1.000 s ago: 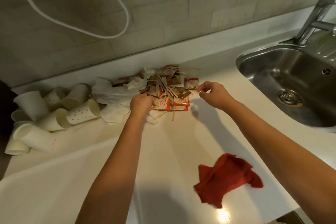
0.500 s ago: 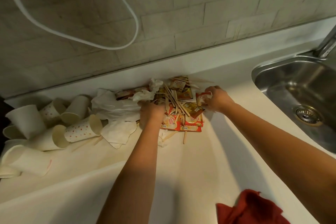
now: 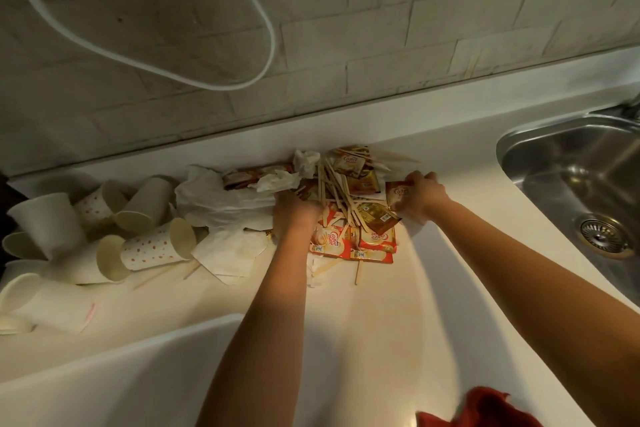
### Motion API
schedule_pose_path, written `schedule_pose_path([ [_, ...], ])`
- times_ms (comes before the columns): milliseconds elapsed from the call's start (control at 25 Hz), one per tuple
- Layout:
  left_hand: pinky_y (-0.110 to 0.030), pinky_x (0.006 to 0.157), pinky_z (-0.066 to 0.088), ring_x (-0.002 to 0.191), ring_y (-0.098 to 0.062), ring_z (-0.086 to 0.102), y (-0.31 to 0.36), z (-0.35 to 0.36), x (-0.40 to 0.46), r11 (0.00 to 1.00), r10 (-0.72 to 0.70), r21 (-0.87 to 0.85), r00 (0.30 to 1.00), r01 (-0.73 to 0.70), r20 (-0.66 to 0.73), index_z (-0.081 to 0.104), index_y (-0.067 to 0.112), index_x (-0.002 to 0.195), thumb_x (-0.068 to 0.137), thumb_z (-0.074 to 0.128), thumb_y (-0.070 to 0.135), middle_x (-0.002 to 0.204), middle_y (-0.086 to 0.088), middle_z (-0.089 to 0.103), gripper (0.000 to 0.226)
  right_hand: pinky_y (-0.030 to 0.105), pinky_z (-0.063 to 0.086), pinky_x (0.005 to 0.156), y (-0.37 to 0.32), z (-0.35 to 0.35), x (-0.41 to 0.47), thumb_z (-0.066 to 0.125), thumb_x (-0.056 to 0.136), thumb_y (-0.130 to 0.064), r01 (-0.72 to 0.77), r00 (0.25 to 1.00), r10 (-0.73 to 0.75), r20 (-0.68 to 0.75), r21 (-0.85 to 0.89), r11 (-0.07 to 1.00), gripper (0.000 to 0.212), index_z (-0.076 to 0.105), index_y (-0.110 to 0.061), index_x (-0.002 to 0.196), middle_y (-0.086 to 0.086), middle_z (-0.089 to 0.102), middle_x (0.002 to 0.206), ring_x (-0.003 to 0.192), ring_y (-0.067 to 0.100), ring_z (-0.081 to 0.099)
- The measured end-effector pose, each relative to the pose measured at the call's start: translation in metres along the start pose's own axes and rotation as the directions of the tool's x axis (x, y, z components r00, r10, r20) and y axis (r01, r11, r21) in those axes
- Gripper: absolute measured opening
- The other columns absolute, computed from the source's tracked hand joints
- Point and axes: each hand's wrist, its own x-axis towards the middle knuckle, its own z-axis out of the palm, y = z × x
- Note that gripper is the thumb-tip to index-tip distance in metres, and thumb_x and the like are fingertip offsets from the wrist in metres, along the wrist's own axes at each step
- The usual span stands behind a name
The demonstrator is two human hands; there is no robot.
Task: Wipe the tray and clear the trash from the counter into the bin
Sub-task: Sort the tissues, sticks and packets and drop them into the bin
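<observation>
We dig into the trash pile point(image 3: 346, 204) at twelve o'clock. Our left hand point(image 3: 298, 211) curls into the packets; our right hand point(image 3: 420, 199) pinches one packet point(image 3: 398, 192). Cups point(image 3: 138, 229) wait at nine. Nothing looks binned yet; no tray or bin shows.

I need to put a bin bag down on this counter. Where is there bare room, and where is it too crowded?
Bare counter lies between the trash pile and the red cloth, and along the sink rim. Crowded: the paper cups at left, the napkins, and the pile where the left hand and right hand work.
</observation>
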Motion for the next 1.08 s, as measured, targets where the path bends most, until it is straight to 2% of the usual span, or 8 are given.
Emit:
schedule_pose_path([
  [200, -0.031, 0.074, 0.053, 0.091, -0.03, 0.068, -0.004, -0.005, 0.004, 0.994, 0.004, -0.106, 0.999, -0.009, -0.048, 0.063, 0.003, 0.096, 0.077, 0.069, 0.033, 0.098, -0.013, 0.071, 0.037, 0.037, 0.048, 0.087, 0.005, 0.002, -0.005, 0.08, 0.068, -0.023, 0.011, 0.999, -0.008, -0.038, 0.09, 0.996, 0.073, 0.04, -0.013, 0.128, 0.014, 0.052, 0.119, 0.108, 0.032, 0.053],
  [360, -0.038, 0.081, 0.056, 0.085, -0.031, 0.068, -0.006, -0.012, -0.004, 0.956, -0.01, -0.292, 0.999, -0.005, -0.049, 0.059, 0.017, 0.064, 0.083, 0.063, 0.025, 0.094, -0.014, 0.072, 0.02, 0.03, 0.046, 0.073, 0.008, -0.003, -0.02, 0.063, 0.082, -0.004, 0.048, 0.992, 0.003, -0.127, 0.397, 0.917, 0.047, 0.043, -0.008, 0.125, 0.016, 0.056, 0.12, 0.106, 0.03, 0.055],
  [520, -0.023, 0.067, 0.035, 0.098, -0.03, 0.062, 0.0, -0.028, -0.031, 0.971, 0.097, -0.186, 0.958, -0.15, -0.269, 0.066, 0.003, 0.097, 0.091, 0.052, 0.015, 0.102, -0.014, 0.068, 0.02, 0.022, 0.048, 0.064, 0.004, -0.013, -0.049, 0.041, 0.094, -0.003, 0.191, 0.95, -0.017, -0.312, 0.539, 0.82, 0.028, 0.046, -0.005, 0.122, 0.015, 0.055, 0.115, 0.099, 0.028, 0.057],
  [600, -0.014, 0.062, 0.029, 0.102, -0.032, 0.06, 0.004, -0.034, -0.051, 0.945, 0.158, -0.209, 0.911, -0.252, -0.381, 0.064, -0.001, 0.103, 0.092, 0.049, 0.01, 0.105, -0.018, 0.067, 0.021, 0.014, 0.045, 0.059, 0.001, -0.022, -0.067, 0.041, 0.096, -0.006, 0.252, 0.932, -0.037, -0.361, 0.569, 0.783, 0.024, 0.049, -0.006, 0.119, 0.008, 0.052, 0.107, 0.091, 0.02, 0.053],
  [760, -0.012, 0.063, 0.03, 0.099, -0.03, 0.059, 0.003, -0.043, -0.096, 0.874, 0.175, -0.339, 0.875, -0.349, -0.451, 0.057, -0.001, 0.113, 0.095, 0.049, 0.009, 0.109, -0.017, 0.063, 0.023, 0.018, 0.05, 0.057, -0.001, -0.033, -0.107, 0.048, 0.094, -0.008, 0.282, 0.939, -0.042, -0.342, 0.691, 0.666, 0.014, 0.05, -0.012, 0.107, 0.003, 0.054, 0.103, 0.085, 0.017, 0.057],
  [880, -0.026, 0.064, 0.044, 0.09, -0.026, 0.06, 0.002, -0.037, -0.128, 0.803, 0.157, -0.523, 0.948, -0.286, -0.278, 0.056, 0.012, 0.105, 0.095, 0.051, 0.016, 0.108, -0.012, 0.062, 0.013, 0.02, 0.053, 0.051, 0.01, -0.041, -0.143, 0.053, 0.092, -0.008, 0.283, 0.947, -0.051, -0.317, 0.75, 0.598, 0.015, 0.049, -0.011, 0.106, 0.004, 0.056, 0.102, 0.075, 0.014, 0.06],
  [960, -0.031, 0.063, 0.052, 0.081, -0.023, 0.063, 0.004, -0.027, -0.157, 0.716, 0.123, -0.691, 0.992, -0.094, -0.007, 0.053, 0.02, 0.091, 0.094, 0.051, 0.014, 0.102, -0.012, 0.064, 0.007, 0.019, 0.053, 0.05, 0.026, -0.046, -0.165, 0.054, 0.091, -0.007, 0.284, 0.948, -0.044, -0.315, 0.775, 0.564, 0.014, 0.05, -0.012, 0.103, 0.006, 0.058, 0.102, 0.073, 0.014, 0.062],
  [1080, -0.016, 0.044, 0.046, 0.059, -0.011, 0.061, 0.009, -0.014, -0.209, 0.606, 0.154, -0.768, 0.917, 0.206, 0.368, 0.054, 0.016, 0.091, 0.095, 0.046, 0.008, 0.079, -0.005, 0.065, 0.012, 0.021, 0.053, 0.05, 0.056, -0.056, -0.191, 0.051, 0.091, -0.002, 0.266, 0.947, 0.006, -0.321, 0.795, 0.546, 0.015, 0.051, -0.013, 0.102, 0.006, 0.058, 0.102, 0.073, 0.012, 0.061],
])
